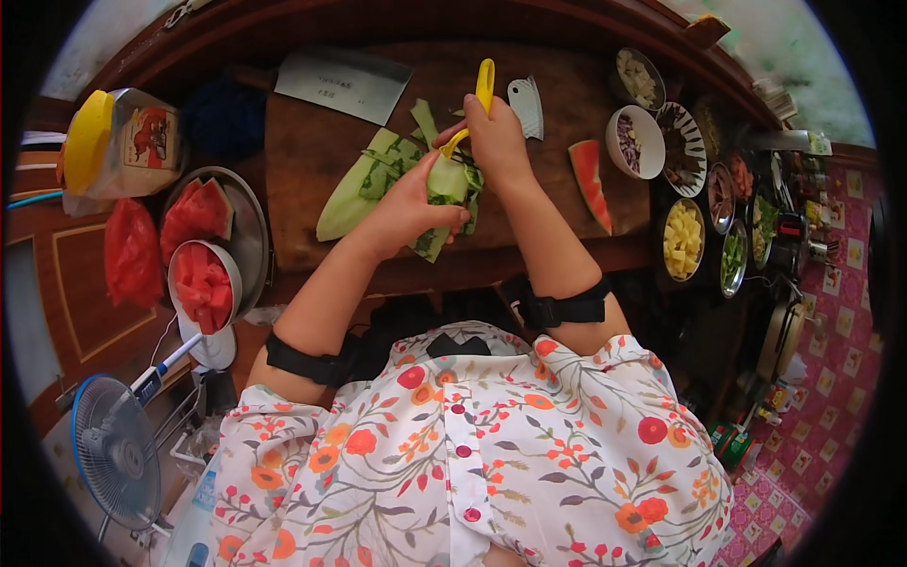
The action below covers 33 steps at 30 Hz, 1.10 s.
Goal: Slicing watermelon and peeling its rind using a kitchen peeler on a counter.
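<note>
My right hand [497, 138] grips a yellow peeler [485, 88], its head touching a piece of watermelon rind [448, 178]. That piece is held by my left hand [407, 209], thumb and fingers on either side. Pale green flesh shows on top where the dark striped skin is off. Just left of it, a larger peeled rind piece [347, 195] lies on the wooden cutting board [305, 156], with strips of green peel [424, 120] around it. The dark peel under my left hand is partly hidden by the fingers.
A cleaver blade [344, 81] and a white-bladed tool [526, 110] lie at the board's far side. A watermelon slice [590, 184] rests at right, near bowls including diced yellow food [682, 241]. At left stand a metal basin [255, 227], a bowl of red watermelon chunks [204, 283] and a yellow-lidded jar [142, 142].
</note>
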### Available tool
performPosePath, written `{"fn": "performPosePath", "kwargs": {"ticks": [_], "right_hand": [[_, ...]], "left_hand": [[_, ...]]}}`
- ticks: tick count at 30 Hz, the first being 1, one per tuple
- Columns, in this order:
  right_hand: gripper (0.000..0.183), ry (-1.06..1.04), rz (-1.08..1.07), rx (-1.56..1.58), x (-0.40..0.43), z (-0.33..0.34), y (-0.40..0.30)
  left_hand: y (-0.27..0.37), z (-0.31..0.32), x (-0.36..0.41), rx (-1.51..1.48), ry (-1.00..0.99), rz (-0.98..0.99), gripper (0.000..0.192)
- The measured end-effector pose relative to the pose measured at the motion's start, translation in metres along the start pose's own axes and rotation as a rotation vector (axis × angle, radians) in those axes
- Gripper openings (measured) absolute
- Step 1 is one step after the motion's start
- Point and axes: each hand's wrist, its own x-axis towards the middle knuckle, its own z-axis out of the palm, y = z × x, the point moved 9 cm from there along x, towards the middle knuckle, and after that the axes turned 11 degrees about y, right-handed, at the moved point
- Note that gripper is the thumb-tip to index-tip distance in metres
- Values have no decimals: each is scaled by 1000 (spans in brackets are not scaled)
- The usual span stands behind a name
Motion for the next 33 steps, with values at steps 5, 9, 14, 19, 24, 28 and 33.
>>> {"fn": "performPosePath", "kwargs": {"ticks": [5,9,14,19,24,28,33], "right_hand": [[26,131,-274,-223,-24,3,-40],[27,104,-263,-133,-31,6,-44],[30,172,-235,-223,0,-5,-11],[28,49,16,37,8,4,4],[27,0,326,224,12,12,31],[26,195,191,189,35,-14,33],[27,138,-10,-35,56,-30,28]], "left_hand": [[-5,-14,13,67,64,32,57],[0,-3,10,-75,58,94,42],[-15,2,8,80,33,0,38],[-9,-1,7,81,59,29,39],[-10,-3,8,91,68,19,44],[-10,-5,8,145,22,48,44],[-15,-10,5,170,76,-2,44]]}}
